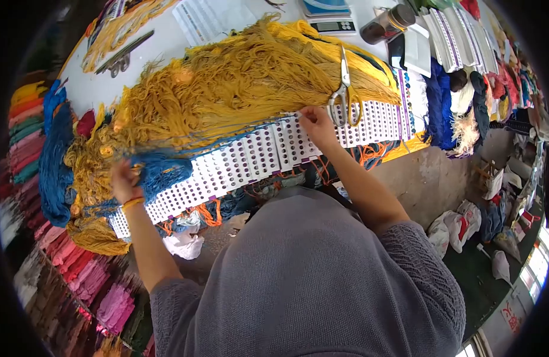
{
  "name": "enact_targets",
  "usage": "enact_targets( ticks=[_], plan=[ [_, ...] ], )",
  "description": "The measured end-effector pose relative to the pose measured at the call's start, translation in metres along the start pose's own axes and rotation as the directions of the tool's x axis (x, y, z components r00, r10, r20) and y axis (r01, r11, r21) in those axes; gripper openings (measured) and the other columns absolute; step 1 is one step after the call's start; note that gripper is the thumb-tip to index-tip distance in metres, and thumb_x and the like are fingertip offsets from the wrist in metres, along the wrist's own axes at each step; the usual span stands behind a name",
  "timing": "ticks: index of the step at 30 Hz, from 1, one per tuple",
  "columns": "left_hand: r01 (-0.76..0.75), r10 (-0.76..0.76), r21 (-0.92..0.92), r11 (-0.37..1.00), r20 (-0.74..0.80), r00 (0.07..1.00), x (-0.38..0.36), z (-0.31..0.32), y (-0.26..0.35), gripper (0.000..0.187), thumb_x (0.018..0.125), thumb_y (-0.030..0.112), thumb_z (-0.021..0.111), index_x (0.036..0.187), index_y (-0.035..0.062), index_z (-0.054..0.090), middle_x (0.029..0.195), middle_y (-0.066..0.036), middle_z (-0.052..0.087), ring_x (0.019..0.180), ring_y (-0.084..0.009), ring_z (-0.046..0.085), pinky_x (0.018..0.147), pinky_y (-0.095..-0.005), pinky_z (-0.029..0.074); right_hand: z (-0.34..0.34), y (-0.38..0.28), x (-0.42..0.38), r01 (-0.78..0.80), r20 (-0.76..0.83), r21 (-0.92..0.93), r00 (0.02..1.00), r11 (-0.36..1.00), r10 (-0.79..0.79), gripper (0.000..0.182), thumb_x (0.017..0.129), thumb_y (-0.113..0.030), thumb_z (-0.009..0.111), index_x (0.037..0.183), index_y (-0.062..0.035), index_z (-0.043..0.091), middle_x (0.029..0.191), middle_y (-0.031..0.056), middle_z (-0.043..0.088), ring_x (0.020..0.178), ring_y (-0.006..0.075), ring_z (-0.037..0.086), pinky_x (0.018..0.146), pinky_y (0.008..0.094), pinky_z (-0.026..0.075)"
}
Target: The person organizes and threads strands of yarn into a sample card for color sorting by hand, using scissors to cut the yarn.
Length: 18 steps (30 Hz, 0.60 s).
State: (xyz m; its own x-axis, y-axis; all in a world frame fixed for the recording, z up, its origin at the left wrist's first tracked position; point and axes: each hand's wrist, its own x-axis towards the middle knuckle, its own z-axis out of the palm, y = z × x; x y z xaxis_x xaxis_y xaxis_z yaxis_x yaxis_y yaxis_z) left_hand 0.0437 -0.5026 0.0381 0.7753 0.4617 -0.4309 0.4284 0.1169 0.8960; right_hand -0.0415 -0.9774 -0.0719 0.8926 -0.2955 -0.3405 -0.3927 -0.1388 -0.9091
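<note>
A long white card strip (250, 156) with rows of punched holes lies along the table's near edge. Behind it spreads a big heap of mustard-yellow thread (227, 89). My right hand (318, 128) is closed in a pinch at the strip's back edge, at the end of blue thread (241, 134) stretched along it. My left hand (125, 181), smeared by motion, is beside a loose bundle of blue thread (164, 169) on the strip's left part. Right beside my right hand, scissors (344, 89) with pale handles lie on the yellow thread.
At the back are a digital scale (334, 26), a dark-lidded jar (386, 25) and a black-handled tool (122, 56). Blue skeins (55, 160) hang at the left table edge, dark blue ones (441, 107) at the right. Coloured yarn bundles (116, 306) fill the left side; white bags (459, 226) sit on the floor.
</note>
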Motion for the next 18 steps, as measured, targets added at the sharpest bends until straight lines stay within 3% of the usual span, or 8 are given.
enact_targets(
  ticks=[1, 3, 4, 5, 6, 7, 8, 18],
  plan=[
    [0.051, -0.054, 0.082, 0.995, 0.033, 0.998, -0.033, 0.040, 0.002, 0.034, 0.084, 0.038, 0.047, 0.098, 0.0080, 0.055, 0.086, -0.002, 0.061, 0.050, -0.0049, 0.041, 0.041, -0.0173, 0.030, 0.006, -0.016, -0.005, -0.046, -0.019, 0.022, 0.999, 0.999, 0.047, 0.021, 0.077, -0.016, 0.059, 0.091, -0.0017, 0.057, 0.078, 0.0076, 0.059, 0.070, 0.0139, 0.055, 0.062, 0.0270, 0.045],
    [0.152, -0.189, 0.116, 0.982, 0.468, 0.863, -0.083, 0.096, -0.016, 0.044, 0.087, 0.043, 0.038, 0.109, 0.0073, 0.052, 0.104, -0.005, 0.057, 0.074, -0.0125, 0.056, 0.051, -0.0187, 0.038, 0.022, -0.046, -0.019, -0.031, 0.118, 0.015, 0.993, 0.999, 0.029, 0.020, 0.077, -0.017, 0.059, 0.091, -0.0026, 0.057, 0.076, 0.0077, 0.059, 0.066, 0.0137, 0.055, 0.060, 0.0268, 0.045],
    [0.123, -0.164, 0.109, 0.986, 0.652, 0.740, -0.109, 0.125, -0.028, 0.050, 0.089, 0.047, 0.033, 0.112, 0.0059, 0.050, 0.110, -0.006, 0.054, 0.084, -0.0149, 0.056, 0.056, -0.0212, 0.040, 0.035, -0.058, -0.027, 0.135, 0.185, 0.041, 0.973, 0.990, -0.140, 0.020, 0.078, -0.018, 0.059, 0.091, -0.0032, 0.058, 0.074, 0.0075, 0.059, 0.063, 0.0128, 0.055, 0.058, 0.0268, 0.045],
    [0.370, -0.310, 0.060, 0.927, 0.681, 0.664, -0.136, 0.147, -0.030, 0.054, 0.089, 0.048, 0.031, 0.115, 0.0047, 0.048, 0.113, -0.006, 0.053, 0.092, -0.0165, 0.054, 0.061, -0.0248, 0.043, 0.044, -0.083, -0.041, 0.113, 0.279, 0.046, 0.952, 0.993, -0.121, 0.020, 0.077, -0.018, 0.060, 0.089, -0.0022, 0.057, 0.075, 0.0063, 0.060, 0.064, 0.0110, 0.055, 0.057, 0.0256, 0.044],
    [0.457, -0.320, 0.024, 0.889, 0.746, 0.584, -0.154, 0.163, -0.029, 0.057, 0.089, 0.049, 0.030, 0.118, 0.0026, 0.045, 0.114, -0.006, 0.052, 0.098, -0.0165, 0.052, 0.065, -0.0288, 0.046, 0.052, -0.097, -0.051, 0.084, 0.348, 0.105, 0.930, 0.991, -0.115, 0.019, 0.077, -0.017, 0.060, 0.087, -0.0015, 0.057, 0.075, 0.0061, 0.060, 0.064, 0.0103, 0.055, 0.057, 0.0248, 0.045],
    [0.494, -0.316, -0.004, 0.869, 0.764, 0.562, -0.162, 0.169, -0.034, 0.061, 0.089, 0.050, 0.027, 0.120, 0.0006, 0.043, 0.113, -0.008, 0.053, 0.097, -0.0168, 0.052, 0.069, -0.0305, 0.047, 0.058, -0.110, -0.060, 0.051, 0.414, 0.158, 0.903, 0.986, -0.113, 0.018, 0.077, -0.017, 0.060, 0.085, -0.0007, 0.057, 0.075, 0.0060, 0.060, 0.065, 0.0097, 0.056, 0.056, 0.0240, 0.046],
    [0.510, -0.278, -0.043, 0.859, 0.797, 0.536, -0.166, 0.172, -0.034, 0.062, 0.089, 0.051, 0.026, 0.120, -0.0001, 0.043, 0.112, -0.009, 0.053, 0.097, -0.0165, 0.053, 0.069, -0.0298, 0.047, 0.065, -0.124, -0.070, -0.209, 0.491, 0.376, 0.871, 0.903, -0.003, 0.016, 0.077, -0.015, 0.059, 0.082, 0.0005, 0.056, 0.074, 0.0056, 0.059, 0.064, 0.0094, 0.056, 0.054, 0.0232, 0.048],
    [0.423, -0.214, -0.024, 0.906, 0.836, 0.505, -0.185, 0.159, -0.031, 0.064, 0.088, 0.053, 0.022, 0.125, 0.0024, 0.038, 0.114, -0.006, 0.051, 0.095, -0.0127, 0.052, 0.068, -0.0236, 0.045, 0.075, -0.131, -0.093, -0.170, 0.424, 0.229, 0.904, 0.959, 0.059, 0.015, 0.081, -0.012, 0.055, 0.086, 0.0023, 0.055, 0.073, 0.0037, 0.057, 0.063, 0.0082, 0.056, 0.052, 0.0230, 0.053]
  ],
)
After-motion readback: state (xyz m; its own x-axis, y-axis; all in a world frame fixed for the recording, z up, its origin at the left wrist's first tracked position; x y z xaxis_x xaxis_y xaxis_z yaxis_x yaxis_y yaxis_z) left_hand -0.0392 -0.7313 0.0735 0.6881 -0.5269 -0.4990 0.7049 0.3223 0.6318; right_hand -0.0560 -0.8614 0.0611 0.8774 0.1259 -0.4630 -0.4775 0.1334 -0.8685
